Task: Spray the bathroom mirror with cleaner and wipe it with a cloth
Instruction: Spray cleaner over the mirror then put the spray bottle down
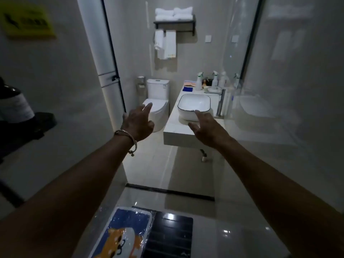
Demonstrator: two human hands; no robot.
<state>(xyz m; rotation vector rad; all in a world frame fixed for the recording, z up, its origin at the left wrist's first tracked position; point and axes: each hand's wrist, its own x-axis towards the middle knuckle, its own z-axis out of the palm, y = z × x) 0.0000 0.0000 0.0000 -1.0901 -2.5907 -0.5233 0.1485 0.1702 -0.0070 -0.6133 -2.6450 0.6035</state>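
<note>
I stand at the bathroom doorway with both arms stretched forward. My left hand (138,122) and my right hand (206,127) are empty, fingers spread and relaxed, in the air short of the vanity. The mirror (264,62) covers the right wall above the counter and reflects the basin and bottles. Two white spray bottles (199,81) (215,80) stand at the far end of the counter, with their reflections beside them. A blue cloth (187,89) and a folded striped cloth (189,83) lie beside them.
A white basin (194,106) and a tall chrome tap (220,101) sit on the counter (178,127). A toilet (158,101) stands left of it. Towels (174,13) fill a wall rack. A glass door (108,53) stands open at left. A dog-print mat (122,233) lies at my feet.
</note>
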